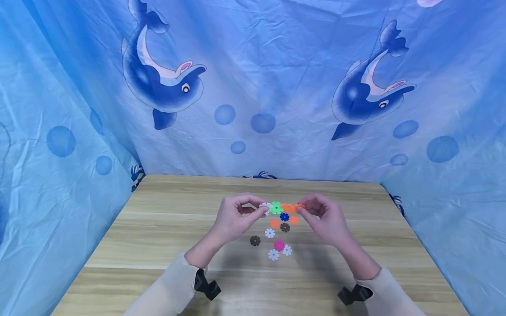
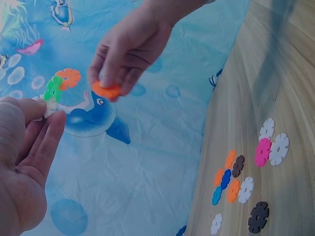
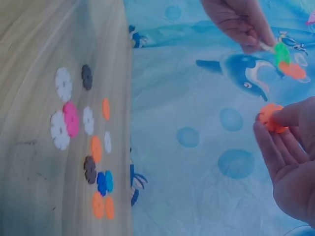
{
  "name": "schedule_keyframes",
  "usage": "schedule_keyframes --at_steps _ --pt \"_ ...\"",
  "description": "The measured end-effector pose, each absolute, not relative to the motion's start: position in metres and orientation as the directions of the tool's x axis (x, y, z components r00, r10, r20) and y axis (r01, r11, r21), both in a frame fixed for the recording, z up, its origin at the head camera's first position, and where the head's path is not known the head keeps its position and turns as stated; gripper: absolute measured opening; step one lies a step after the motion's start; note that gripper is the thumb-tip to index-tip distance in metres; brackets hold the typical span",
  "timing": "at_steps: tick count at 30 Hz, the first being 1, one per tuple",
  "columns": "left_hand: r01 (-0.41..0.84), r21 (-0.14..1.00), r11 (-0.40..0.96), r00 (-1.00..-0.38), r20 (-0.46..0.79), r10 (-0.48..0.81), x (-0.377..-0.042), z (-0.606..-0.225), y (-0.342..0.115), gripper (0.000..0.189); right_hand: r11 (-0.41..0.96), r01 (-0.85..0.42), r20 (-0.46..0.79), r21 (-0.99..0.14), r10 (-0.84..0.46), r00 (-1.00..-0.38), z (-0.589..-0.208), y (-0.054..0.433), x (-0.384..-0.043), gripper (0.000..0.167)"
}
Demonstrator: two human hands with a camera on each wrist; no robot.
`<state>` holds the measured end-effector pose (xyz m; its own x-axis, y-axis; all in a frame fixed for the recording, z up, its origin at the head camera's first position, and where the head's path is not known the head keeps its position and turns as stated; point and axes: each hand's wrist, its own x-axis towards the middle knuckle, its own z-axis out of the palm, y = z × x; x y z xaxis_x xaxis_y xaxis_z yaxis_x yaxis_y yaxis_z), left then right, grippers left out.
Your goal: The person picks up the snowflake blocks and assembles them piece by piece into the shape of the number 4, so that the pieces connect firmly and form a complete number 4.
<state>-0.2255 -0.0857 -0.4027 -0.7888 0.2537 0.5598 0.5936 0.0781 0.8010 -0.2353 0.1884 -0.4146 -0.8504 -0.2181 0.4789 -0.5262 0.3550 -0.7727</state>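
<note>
My left hand (image 1: 238, 220) pinches a white notched snowflake disc (image 2: 50, 108) between thumb and fingertips. Joined in a row to it are a green disc (image 1: 276, 207) and an orange disc (image 2: 69, 77), which stick out from the fingertips. My right hand (image 1: 326, 221) pinches a second orange disc (image 3: 271, 118) between thumb and forefinger. Both wrist views have a gap between this disc and the joined row, though in the head view they overlap. The hands are raised over the far half of the wooden table (image 1: 166, 254).
Several loose discs lie on the table below the hands: a pink disc (image 1: 279, 245) touching white ones, a dark brown disc (image 1: 254, 240), a dark blue disc (image 1: 284, 217) and orange ones. A blue dolphin-print curtain (image 1: 300, 101) hangs behind and at both sides.
</note>
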Motion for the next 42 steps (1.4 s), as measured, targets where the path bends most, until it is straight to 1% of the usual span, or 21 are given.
schedule_keyframes --at_steps 3,6,10,14,18,22,28,35,38,42 --pt "0.595 0.8 0.077 -0.789 0.563 0.248 -0.227 -0.403 -0.086 0.008 0.234 -0.559 0.522 -0.796 -0.203 -0.828 -0.412 0.187 -0.236 0.015" --pt "0.596 0.8 0.069 -0.787 0.565 0.247 -0.227 -0.404 -0.086 0.007 0.164 -0.619 0.59 -0.768 -0.195 -0.784 -0.41 0.186 -0.234 0.019" --pt "0.599 0.798 0.069 -0.785 0.569 0.246 -0.227 -0.403 -0.085 0.007 0.054 -0.709 0.687 -0.703 -0.204 -0.697 -0.409 0.186 -0.232 0.024" --pt "0.598 0.798 0.079 -0.789 0.568 0.235 -0.227 -0.402 -0.085 0.007 -0.018 -0.774 0.757 -0.633 -0.224 -0.614 -0.408 0.186 -0.232 0.029" --pt "0.596 0.8 0.073 -0.79 0.567 0.233 -0.227 -0.402 -0.085 0.007 -0.016 -0.816 0.793 -0.577 -0.247 -0.556 -0.408 0.185 -0.231 0.034" --pt "0.599 0.798 0.072 -0.787 0.569 0.237 -0.226 -0.403 -0.085 0.007 0.006 -0.842 0.81 -0.539 -0.27 -0.521 -0.407 0.184 -0.229 0.037" --pt "0.601 0.795 0.084 -0.788 0.571 0.23 -0.226 -0.402 -0.085 0.008 0.062 -0.867 0.83 -0.495 -0.262 -0.492 -0.402 0.182 -0.225 0.036" --pt "0.598 0.798 0.077 -0.79 0.569 0.23 -0.225 -0.4 -0.084 0.007 0.082 -0.884 0.848 -0.461 -0.251 -0.466 -0.4 0.181 -0.224 0.036" --pt "0.602 0.796 0.056 -0.783 0.576 0.234 -0.225 -0.4 -0.083 0.007 0.141 -0.885 0.851 -0.443 -0.244 -0.465 -0.4 0.181 -0.223 0.036" --pt "0.599 0.799 0.048 -0.784 0.574 0.234 -0.225 -0.4 -0.082 0.007 0.234 -0.891 0.863 -0.389 -0.247 -0.442 -0.398 0.18 -0.221 0.035"
